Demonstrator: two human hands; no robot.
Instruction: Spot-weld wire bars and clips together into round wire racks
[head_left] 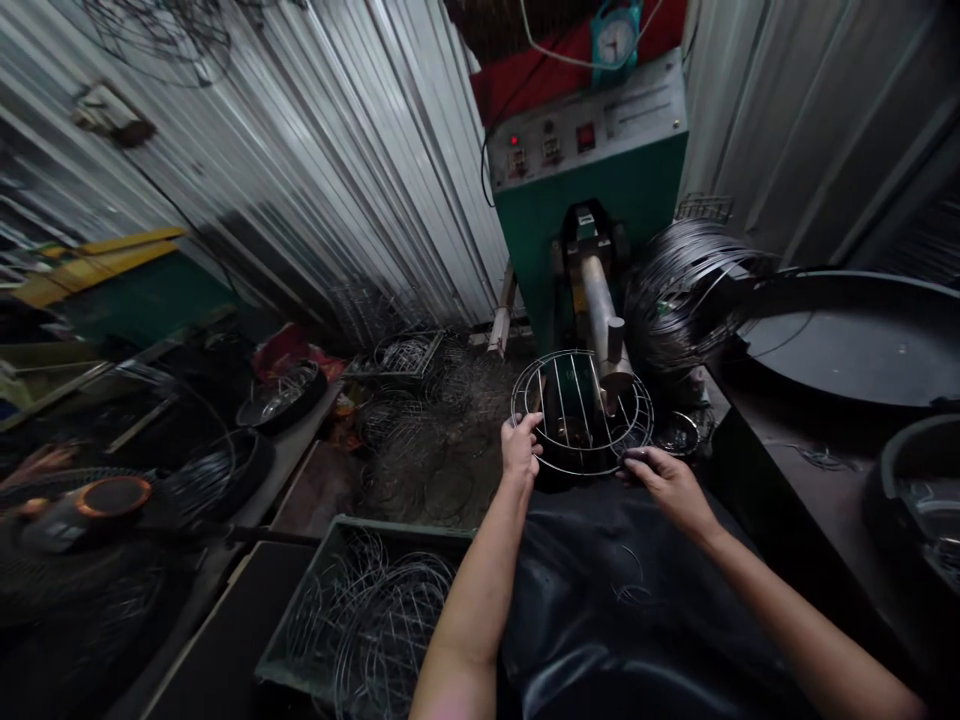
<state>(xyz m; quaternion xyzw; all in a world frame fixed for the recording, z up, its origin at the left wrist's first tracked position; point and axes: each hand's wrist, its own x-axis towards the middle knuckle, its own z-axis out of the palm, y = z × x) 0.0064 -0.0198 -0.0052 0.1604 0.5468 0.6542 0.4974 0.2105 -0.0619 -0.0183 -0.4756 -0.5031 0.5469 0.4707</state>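
Note:
A round wire rack [571, 442], with two rings and parallel bars, is held level in front of the spot welder's rod-like arm [602, 315]. My left hand [520, 446] is closed on its left rim, the index finger lying along the wire. At the front right of the rim, my right hand [664, 478] pinches with thumb and fingers. A small wire loop seems to lie at those fingertips, but I cannot make out whether they grip it or the rim. The welder's tip reaches down over the rack's right side.
Behind stands the green machine [592, 190] with switches and a red light. To its right are a wire coil [679, 290] and a large dark pan [847, 350]. A green crate [300, 625] holds wire rings at lower left. A dark apron [585, 600] covers my lap.

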